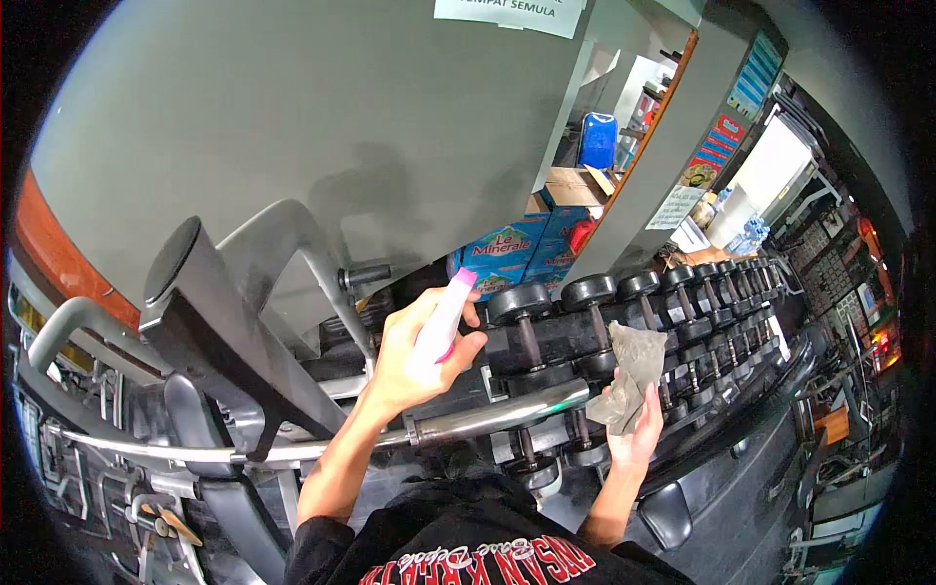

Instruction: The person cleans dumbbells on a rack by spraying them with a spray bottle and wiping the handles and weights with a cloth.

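Note:
My left hand (405, 356) is closed round a white bottle (445, 322) with a pink top, held up and tilted in front of the grey wall. To the right, my right hand (636, 429) holds a crumpled grey cloth (634, 366), which hangs over its fingers. The cloth is in front of the dumbbell rack, near a dumbbell (591, 292). Between my two hands runs a shiny metal bar (502, 413), which neither hand touches.
Dumbbells (682, 292) line the rack toward the right. Blue cartons (507, 249) stand behind it. At the left are a padded bench (219, 439) and the grey frame (292, 234) of a machine. A black seat (666, 515) is low at the right.

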A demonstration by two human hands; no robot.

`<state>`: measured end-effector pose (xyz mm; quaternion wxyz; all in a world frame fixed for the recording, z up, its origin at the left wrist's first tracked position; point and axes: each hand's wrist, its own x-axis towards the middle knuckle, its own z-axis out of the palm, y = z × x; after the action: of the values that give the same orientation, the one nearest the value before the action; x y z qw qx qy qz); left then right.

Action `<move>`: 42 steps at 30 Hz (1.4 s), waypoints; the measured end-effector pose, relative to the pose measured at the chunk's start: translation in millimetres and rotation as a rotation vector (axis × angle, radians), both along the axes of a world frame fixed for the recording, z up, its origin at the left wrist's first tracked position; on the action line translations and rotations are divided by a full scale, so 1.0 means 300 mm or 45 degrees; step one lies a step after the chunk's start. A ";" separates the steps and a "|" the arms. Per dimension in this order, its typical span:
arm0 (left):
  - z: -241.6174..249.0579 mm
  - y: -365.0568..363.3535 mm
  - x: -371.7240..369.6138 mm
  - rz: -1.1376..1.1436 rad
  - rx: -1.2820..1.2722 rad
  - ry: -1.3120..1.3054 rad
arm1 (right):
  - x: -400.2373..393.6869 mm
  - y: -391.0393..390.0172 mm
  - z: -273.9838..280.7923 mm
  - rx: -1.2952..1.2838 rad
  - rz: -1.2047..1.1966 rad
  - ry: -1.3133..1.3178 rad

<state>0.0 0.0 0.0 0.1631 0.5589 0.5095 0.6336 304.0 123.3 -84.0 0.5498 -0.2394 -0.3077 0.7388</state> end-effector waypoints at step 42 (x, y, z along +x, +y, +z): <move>-0.476 0.461 -0.124 -0.354 -1.058 -0.053 | -0.557 0.691 -0.505 1.953 -0.038 -1.628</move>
<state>-37.1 138.3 -142.9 0.4682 0.4962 0.6377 0.3579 136.9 330.8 -235.5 0.2959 -0.1763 -0.9365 0.0657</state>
